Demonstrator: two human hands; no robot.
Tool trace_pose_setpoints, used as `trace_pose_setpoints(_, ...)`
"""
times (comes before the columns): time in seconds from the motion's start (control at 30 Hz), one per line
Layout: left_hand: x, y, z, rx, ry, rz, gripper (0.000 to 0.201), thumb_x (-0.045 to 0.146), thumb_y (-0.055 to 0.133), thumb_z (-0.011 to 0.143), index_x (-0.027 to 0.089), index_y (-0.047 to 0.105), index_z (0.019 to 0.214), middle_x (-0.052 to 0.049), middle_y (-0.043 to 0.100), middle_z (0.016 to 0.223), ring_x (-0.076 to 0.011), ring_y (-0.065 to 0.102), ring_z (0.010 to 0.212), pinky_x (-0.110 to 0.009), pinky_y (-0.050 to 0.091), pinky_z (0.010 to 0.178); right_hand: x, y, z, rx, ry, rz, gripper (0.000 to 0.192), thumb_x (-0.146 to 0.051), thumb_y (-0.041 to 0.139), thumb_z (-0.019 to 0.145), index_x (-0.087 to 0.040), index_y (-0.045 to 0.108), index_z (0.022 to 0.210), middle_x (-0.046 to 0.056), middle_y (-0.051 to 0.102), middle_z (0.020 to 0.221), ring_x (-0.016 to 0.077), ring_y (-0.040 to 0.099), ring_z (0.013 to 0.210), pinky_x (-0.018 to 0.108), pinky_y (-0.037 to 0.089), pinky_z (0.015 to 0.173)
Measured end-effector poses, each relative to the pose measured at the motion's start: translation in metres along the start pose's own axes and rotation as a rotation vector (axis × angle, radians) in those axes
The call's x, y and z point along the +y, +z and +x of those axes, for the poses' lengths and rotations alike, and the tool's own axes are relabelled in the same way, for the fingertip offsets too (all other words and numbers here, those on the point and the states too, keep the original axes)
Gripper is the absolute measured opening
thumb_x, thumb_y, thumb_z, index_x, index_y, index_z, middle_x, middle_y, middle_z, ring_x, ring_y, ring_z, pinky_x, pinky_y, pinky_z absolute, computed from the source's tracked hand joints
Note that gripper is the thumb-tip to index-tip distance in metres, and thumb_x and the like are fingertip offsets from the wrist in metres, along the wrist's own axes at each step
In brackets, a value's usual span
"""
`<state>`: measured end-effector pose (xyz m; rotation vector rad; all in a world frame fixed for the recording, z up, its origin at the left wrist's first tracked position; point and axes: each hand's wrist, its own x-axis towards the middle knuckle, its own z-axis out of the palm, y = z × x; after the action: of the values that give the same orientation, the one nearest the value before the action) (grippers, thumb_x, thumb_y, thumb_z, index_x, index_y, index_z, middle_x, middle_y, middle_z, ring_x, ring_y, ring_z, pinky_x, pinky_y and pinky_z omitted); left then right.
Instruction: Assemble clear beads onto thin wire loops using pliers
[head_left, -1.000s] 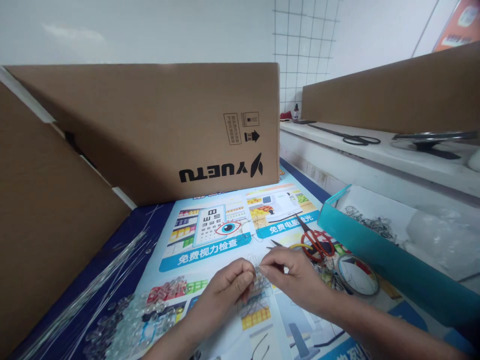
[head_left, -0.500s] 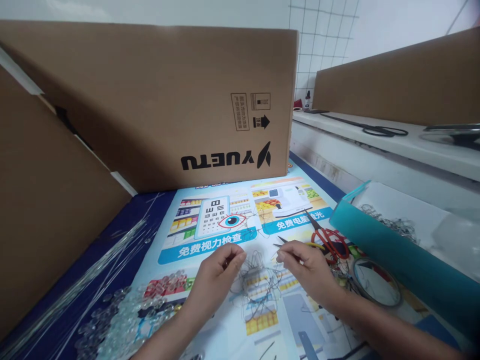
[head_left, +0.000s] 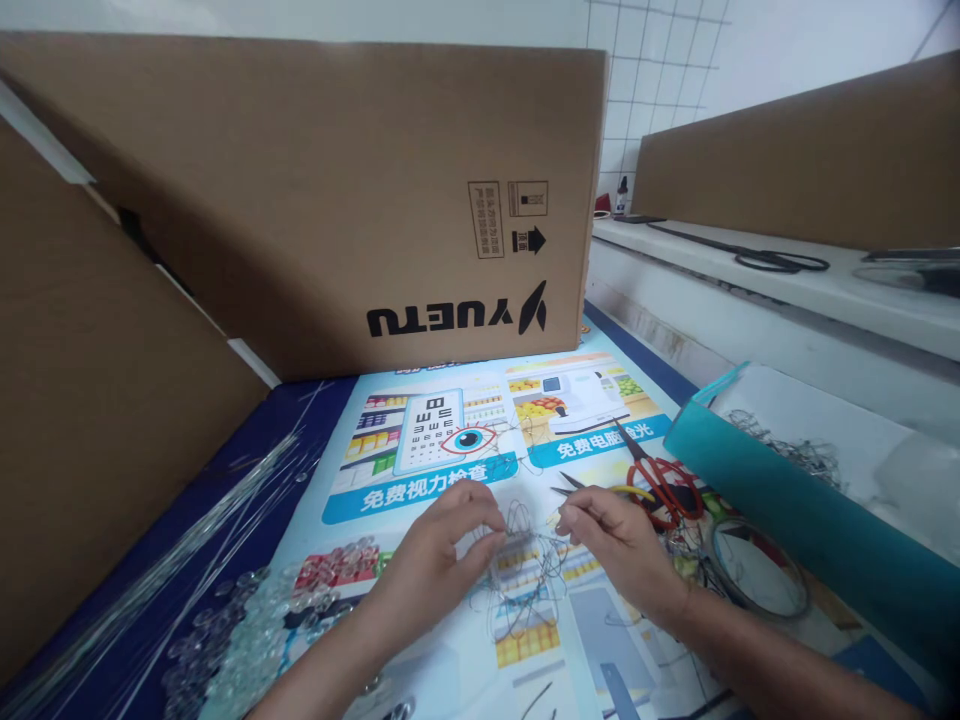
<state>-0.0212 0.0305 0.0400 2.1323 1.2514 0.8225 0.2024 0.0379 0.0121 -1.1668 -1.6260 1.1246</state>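
A loose tangle of thin dark wire (head_left: 529, 580) lies on the printed sheet between my hands. My left hand (head_left: 446, 545) is at its left edge, thumb and forefinger tips brought together on what looks like a thin wire from the tangle. On the other side, my right hand (head_left: 611, 545) is closed in a pinch at the tangle's upper right. Whatever sits between those right fingertips is too fine to make out. Just behind the right hand lie red-handled scissors (head_left: 664, 490), and the dark tips of another tool (head_left: 568, 483) stick out beyond its fingers.
Clear and dark beads (head_left: 251, 630) are heaped at the lower left, with long thin strands (head_left: 195, 545) beside them. A teal box (head_left: 795, 510) with wire pieces stands right, near a tape roll (head_left: 757, 567). A large carton (head_left: 337, 200) rises behind; black scissors (head_left: 776, 260) rest on the ledge.
My left hand has shifted slightly right, its fingertips now against the wire tangle. My right hand stays nearly in place. The whole view has moved a little to the right.
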Motion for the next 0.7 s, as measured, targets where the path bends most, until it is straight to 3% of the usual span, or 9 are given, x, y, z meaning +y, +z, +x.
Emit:
trace_pose_setpoints(0.23,0.008,0.006,-0.005,-0.169,0.063,0.289,0.016,0.018,0.053,0.083,0.025,0.066,0.088,-0.006,0.052,0.114,-0.0250,0.047,0.103,-0.041,0.038,0.088,0.000,-0.002,0.000,-0.044,-0.062,-0.075,0.019,-0.030,0.046,0.089,-0.018,0.058,0.081,0.000,0.062,0.074,0.0124,0.055,0.067,0.023,0.042,0.060)
trace_pose_setpoints(0.7,0.006,0.013,0.004,-0.267,0.085,0.411,0.016,0.008,0.055,0.079,0.020,0.065,0.077,-0.006,0.058,0.103,-0.0239,0.049,0.098,-0.038,0.035,0.085,0.004,0.001,-0.001,-0.096,-0.061,-0.212,0.018,-0.027,0.044,0.090,-0.019,0.057,0.081,-0.001,0.061,0.074,0.0127,0.055,0.067,0.023,0.039,0.059)
